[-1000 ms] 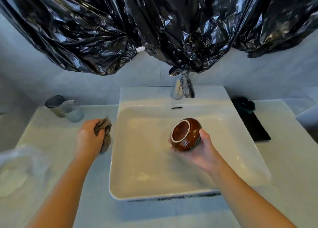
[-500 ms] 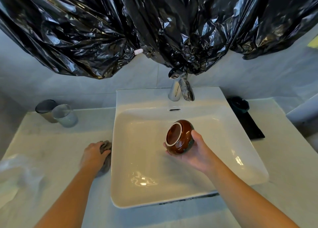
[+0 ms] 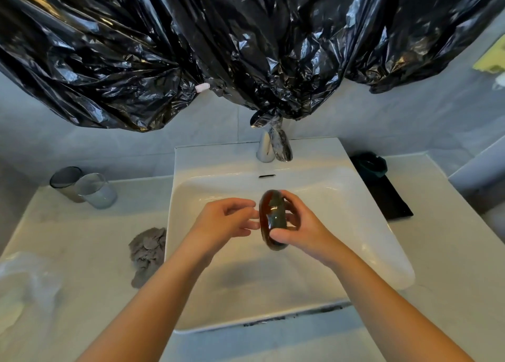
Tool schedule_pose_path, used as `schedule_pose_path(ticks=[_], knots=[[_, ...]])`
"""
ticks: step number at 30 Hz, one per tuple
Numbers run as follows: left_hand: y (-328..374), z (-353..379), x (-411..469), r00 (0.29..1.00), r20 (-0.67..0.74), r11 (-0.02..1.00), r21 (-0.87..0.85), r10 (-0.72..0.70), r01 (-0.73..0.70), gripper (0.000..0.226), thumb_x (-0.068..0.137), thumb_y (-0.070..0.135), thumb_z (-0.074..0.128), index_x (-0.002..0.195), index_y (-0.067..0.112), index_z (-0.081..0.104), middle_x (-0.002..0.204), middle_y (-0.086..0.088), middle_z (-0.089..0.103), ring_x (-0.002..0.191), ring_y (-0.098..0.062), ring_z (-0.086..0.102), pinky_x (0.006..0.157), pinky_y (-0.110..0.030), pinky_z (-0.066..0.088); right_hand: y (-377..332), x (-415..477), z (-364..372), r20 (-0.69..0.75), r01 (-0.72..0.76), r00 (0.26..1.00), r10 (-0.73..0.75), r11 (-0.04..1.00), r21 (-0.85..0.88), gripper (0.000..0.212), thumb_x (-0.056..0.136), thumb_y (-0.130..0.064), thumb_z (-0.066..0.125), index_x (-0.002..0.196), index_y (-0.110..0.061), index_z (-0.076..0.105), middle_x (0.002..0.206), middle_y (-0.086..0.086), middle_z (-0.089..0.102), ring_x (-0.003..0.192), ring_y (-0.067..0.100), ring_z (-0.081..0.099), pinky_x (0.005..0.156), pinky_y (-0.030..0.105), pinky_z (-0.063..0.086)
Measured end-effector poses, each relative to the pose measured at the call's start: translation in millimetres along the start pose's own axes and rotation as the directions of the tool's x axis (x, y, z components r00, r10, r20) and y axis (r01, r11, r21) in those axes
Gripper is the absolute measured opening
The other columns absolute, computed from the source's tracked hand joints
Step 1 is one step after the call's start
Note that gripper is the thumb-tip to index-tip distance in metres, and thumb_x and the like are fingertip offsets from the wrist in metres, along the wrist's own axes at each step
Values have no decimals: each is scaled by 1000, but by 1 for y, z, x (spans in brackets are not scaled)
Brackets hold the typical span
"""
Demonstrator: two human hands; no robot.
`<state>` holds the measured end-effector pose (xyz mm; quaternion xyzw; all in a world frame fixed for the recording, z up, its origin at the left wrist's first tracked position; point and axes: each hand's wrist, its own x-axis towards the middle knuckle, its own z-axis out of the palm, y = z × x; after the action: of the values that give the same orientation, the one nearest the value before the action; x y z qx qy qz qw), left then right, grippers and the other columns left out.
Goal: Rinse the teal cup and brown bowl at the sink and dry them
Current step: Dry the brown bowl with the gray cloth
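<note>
The brown bowl (image 3: 273, 219) is held on its side over the white sink (image 3: 369, 252), its opening turned left. My right hand (image 3: 300, 225) grips it from the right, fingers over the top and thumb at the near side. My left hand (image 3: 221, 225) hovers just left of the bowl, fingers loosely bent, tips close to its rim, holding nothing. The teal cup (image 3: 371, 166) sits on a black mat (image 3: 390, 200) at the sink's right. A grey cloth (image 3: 146, 249) lies crumpled on the counter left of the sink.
The chrome faucet (image 3: 270, 146) stands at the back of the sink, no water running. Two glass tumblers (image 3: 87, 188) sit at the counter's back left. Black plastic sheeting (image 3: 246, 47) hangs over the wall above. A clear plastic bag (image 3: 24, 288) lies at the left edge.
My left hand set the grey cloth down on the counter and moved right to the bowl. My right hand turned the bowl so its opening faces left.
</note>
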<state>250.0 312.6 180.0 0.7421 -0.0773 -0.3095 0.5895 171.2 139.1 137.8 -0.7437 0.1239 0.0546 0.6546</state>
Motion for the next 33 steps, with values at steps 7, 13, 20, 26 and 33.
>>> schedule_pose_path(ticks=[7,13,20,26,33], knots=[[3,63,4,996,-29,993,72,-88,90,24,82,32,72,99,15,70,89,-2,73,80,-15,71,74,-29,59,4,-28,-43,-22,49,998,-63,919,-392,96,67,-44,83,144,-38,25,139,-16,38,123,5,44,92,15,46],[14,153,22,982,-131,991,16,-132,136,37,79,16,74,111,13,56,99,-9,66,86,-21,69,69,-36,61,8,-39,-117,3,85,995,-100,828,-554,102,68,-50,82,147,-37,19,145,-14,30,128,5,37,97,19,43],[38,250,47,982,-103,965,-225,-158,132,26,85,14,69,109,11,61,101,-13,69,90,-23,69,66,-31,60,26,-53,-262,-92,-94,993,75,968,-233,49,91,-37,64,137,-27,51,117,-4,68,101,12,68,84,34,58],[51,330,77,982,-126,953,-284,-143,103,24,88,16,66,111,14,59,102,-11,69,90,-20,69,66,-28,60,41,-57,-342,-235,-145,962,142,989,4,29,92,-12,64,121,-16,64,88,5,75,70,11,71,60,23,54],[29,392,134,961,-185,958,-238,-206,159,19,91,18,60,109,14,62,102,-8,70,92,-20,70,80,-38,59,83,-38,-386,-351,-278,896,272,960,33,21,88,-17,69,109,-15,64,91,8,74,71,19,71,72,35,61]])
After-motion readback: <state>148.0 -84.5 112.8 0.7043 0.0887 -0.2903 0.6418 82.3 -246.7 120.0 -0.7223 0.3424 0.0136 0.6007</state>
